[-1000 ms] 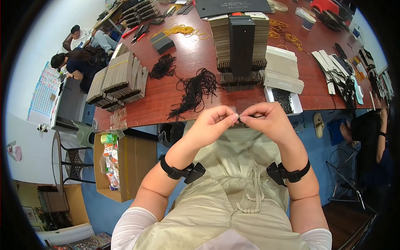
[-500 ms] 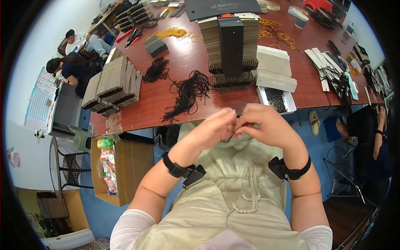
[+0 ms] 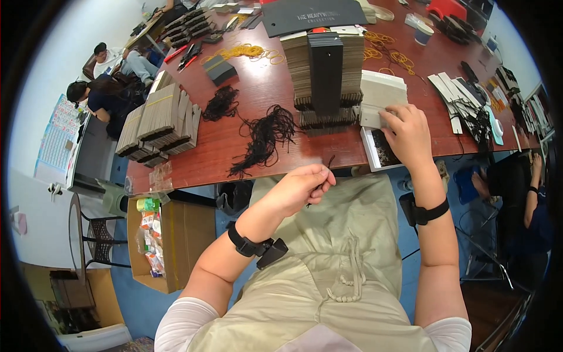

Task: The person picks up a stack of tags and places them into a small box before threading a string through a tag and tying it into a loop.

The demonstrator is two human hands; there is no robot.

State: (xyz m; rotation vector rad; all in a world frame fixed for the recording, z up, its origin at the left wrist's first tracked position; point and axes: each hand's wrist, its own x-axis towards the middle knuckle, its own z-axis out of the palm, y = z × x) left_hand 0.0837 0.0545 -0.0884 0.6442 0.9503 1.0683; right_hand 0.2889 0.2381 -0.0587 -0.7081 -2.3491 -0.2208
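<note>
My left hand [image 3: 308, 186] is closed just off the table's front edge, with a thin black cord [image 3: 331, 161] pinched in its fingers; one end sticks up above the fingertips. My right hand [image 3: 410, 138] is over the pale tags [image 3: 384, 88], its bent fingers apart and its fingertips at the front tag. Below it, a white box [image 3: 370, 154] of small dark pieces is partly covered by that hand. A loose bundle of black cords [image 3: 267, 138] lies left of a tall stack of dark tags [image 3: 325, 73], with a smaller cord bundle [image 3: 221, 102] behind.
Banded grey-brown tag stacks [image 3: 158, 120] stand at the table's left edge. Yellow rubber bands [image 3: 246, 51], a paper cup [image 3: 423, 33] and corded white tags [image 3: 460, 97] lie farther off. A cardboard box [image 3: 190, 240] sits below left. Other people sit at both sides.
My hands were together at the table edge, working the cord. The right has let go and moved forward and right to the pale tags; the left keeps the cord, slightly lower.
</note>
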